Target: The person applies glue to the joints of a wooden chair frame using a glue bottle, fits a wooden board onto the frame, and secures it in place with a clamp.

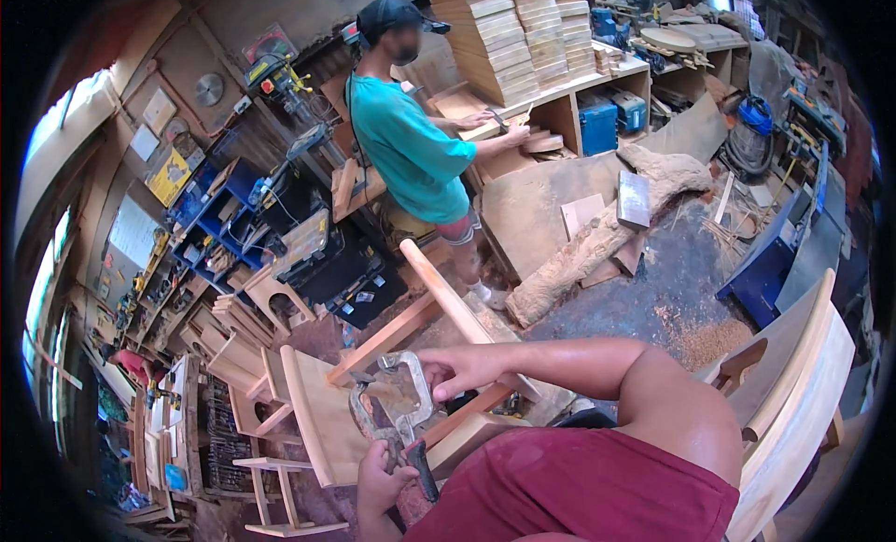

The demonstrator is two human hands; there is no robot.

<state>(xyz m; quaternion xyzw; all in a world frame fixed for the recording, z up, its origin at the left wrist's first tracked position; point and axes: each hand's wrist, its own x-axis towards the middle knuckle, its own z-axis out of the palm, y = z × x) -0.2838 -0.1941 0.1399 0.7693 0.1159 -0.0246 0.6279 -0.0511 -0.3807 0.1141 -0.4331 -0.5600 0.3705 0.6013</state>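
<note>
My left hand, at the bottom centre, is closed round the handles of a locking C-clamp with silver curved jaws and a dark, partly red grip. From the right my right hand reaches across to the jaws, thumb and index finger touching the metal; its other fingers are partly hidden. The clamp is held over a pale wooden furniture frame. A curved-edge panel stands left of it, a wooden crosspiece runs behind it, and a long rounded rail slants beyond.
A person in a teal shirt works at a bench with stacked planks. A rough log lies on the floor. Wooden furniture stands close on my right, more on the left. Another person is far left.
</note>
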